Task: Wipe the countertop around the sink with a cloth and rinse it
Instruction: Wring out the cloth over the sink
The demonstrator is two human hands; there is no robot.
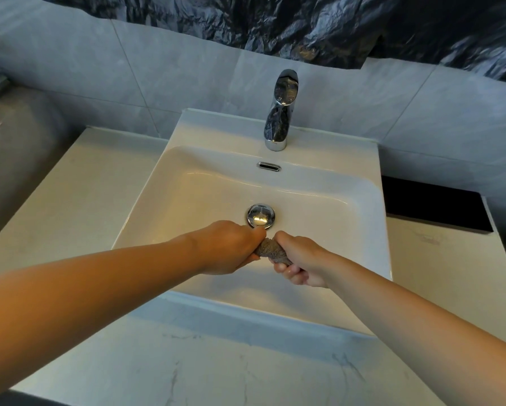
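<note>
left hand (228, 247): fist clamped round one end of the cloth, knuckles up, held over the front part of the basin
right hand (300, 263): fist clamped round the other end, fingers curled under, just beside the left hand, the two nearly touching
cloth (270, 252): grey, twisted into a tight roll between the two fists, only a short stretch showing; held above the basin, not resting on it
arms: both bare, reaching in from the bottom edge over the front counter
sink (169, 200): white rectangular basin, set in the counter; hands are above its front half
drain (260, 215): chrome round stopper in the basin floor, just behind the hands
overflow slot (268, 166): chrome, on the back wall of the basin
faucet (281, 109): chrome, single lever, on the back ledge; no water seen running
countertop (216, 367): white marble look with grey veins, around the sink, front and left
wall (128, 63): pale grey tiles
dark sheet (275, 22): crinkled, dark, across the top of the wall
black patch (430, 205): dark rectangle to the right of the sink; what it is I cannot tell
</note>
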